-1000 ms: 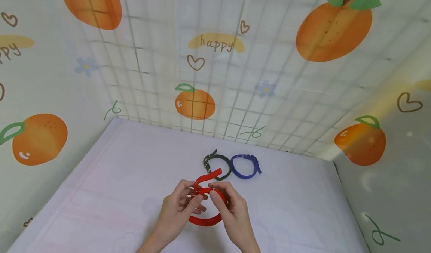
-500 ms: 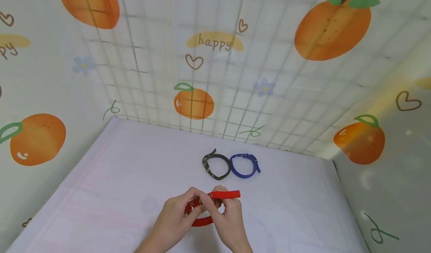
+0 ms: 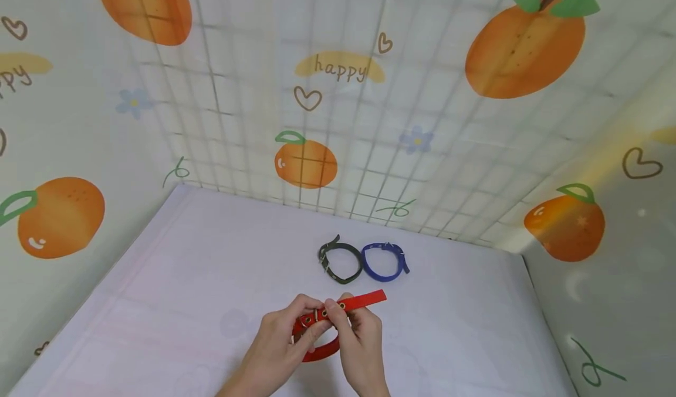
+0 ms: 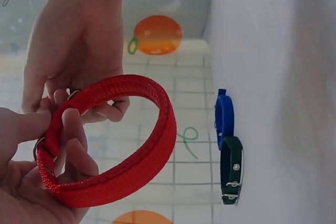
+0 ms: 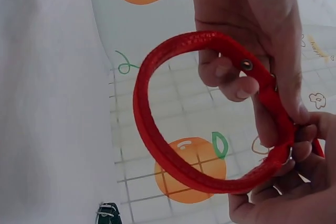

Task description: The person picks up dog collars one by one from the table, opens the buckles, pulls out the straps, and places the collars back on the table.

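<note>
Both hands hold a red buckled collar (image 3: 365,300) above the table, its band bent into a loop. My left hand (image 3: 277,341) pinches it beside the metal buckle and D-ring. The thumb and fingers of my right hand (image 3: 361,341) pinch the strap, whose free end sticks out to the right past the fingers, with metal eyelets showing along it. In the left wrist view the red loop (image 4: 167,129) hangs open from the fingers. From the right wrist the same loop (image 5: 140,103) shows an eyelet near the right fingers. Fingers partly hide the buckle.
Beyond the hands, a dark green collar (image 3: 344,280) and a blue collar (image 3: 382,278) lie side by side on the white table (image 3: 211,256), both fastened into loops. A grid-patterned backdrop (image 3: 243,151) with printed oranges rises behind and at both sides.
The strap's free end, earlier raised over the left fingers, has swung to the right into the right hand's pinch. The right hand has turned inward. The green and blue collars lie unmoved.
</note>
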Demonstrator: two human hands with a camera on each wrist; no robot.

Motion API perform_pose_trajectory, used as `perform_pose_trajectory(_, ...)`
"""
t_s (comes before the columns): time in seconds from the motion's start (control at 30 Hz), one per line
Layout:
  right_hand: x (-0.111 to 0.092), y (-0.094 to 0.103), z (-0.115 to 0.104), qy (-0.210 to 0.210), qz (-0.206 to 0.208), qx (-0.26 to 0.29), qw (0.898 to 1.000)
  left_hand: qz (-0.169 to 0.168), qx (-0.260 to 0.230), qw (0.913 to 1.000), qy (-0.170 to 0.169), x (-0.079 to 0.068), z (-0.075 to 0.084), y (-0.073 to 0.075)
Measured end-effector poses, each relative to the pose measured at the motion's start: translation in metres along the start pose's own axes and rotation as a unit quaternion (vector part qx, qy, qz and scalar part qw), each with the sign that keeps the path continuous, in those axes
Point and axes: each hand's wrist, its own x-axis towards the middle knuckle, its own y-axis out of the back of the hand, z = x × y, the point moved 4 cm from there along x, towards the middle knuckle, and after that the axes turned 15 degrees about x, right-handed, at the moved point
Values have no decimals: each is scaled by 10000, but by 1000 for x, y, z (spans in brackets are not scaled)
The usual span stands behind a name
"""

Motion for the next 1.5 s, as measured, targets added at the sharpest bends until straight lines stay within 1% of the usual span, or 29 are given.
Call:
perform_pose_trajectory(0.23, 0, 2, 0, -7, -21, 43, 10000, 63, -41, 9999, 105, -1, 1, 0)
perform_pose_trajectory(0.43, 1, 4, 2, -44, -122, 77, 9999, -45, -253, 9993, 285, -2, -2, -3)
perform_pose_trajectory(0.5, 0, 4, 1, -11, -197, 101, 9998, -38, -355, 9989, 307, -2, -3, -4)
perform_pose_trajectory(0.6, 0, 4, 2, 28, -385, 23, 9993, 94, -538, 9979, 349, -4, -4, -3)
perform_pose_trajectory(0.67, 0, 4, 2, 2, -510, -5, 9987, 186, -685, 9968, 366, -4, -6, -2)
perform_pose_trajectory(0.77, -1, 3, 3, -105, -647, 21, 9978, 217, -873, 9947, 502, -3, -8, -1)
perform_pose_trajectory(0.93, -2, 1, 5, 3, -766, 178, 9969, 104, -1046, 9904, 900, -1, -12, -1)
perform_pose_trajectory(1.13, 1, 0, 8, 200, -734, -98, 9971, -34, -1293, 9822, 1365, 2, -16, -1)
perform_pose_trajectory(1.23, 2, 0, 9, 194, -667, -213, 9974, -131, -1538, 9775, 1441, 3, -18, -2)
perform_pose_trajectory(1.4, 3, 1, 13, 4, -656, -390, 9971, -340, -1974, 9686, 1474, 2, -20, -4)
perform_pose_trajectory(1.5, 4, 1, 14, -105, -666, -460, 9967, -426, -2052, 9665, 1481, 2, -20, -4)
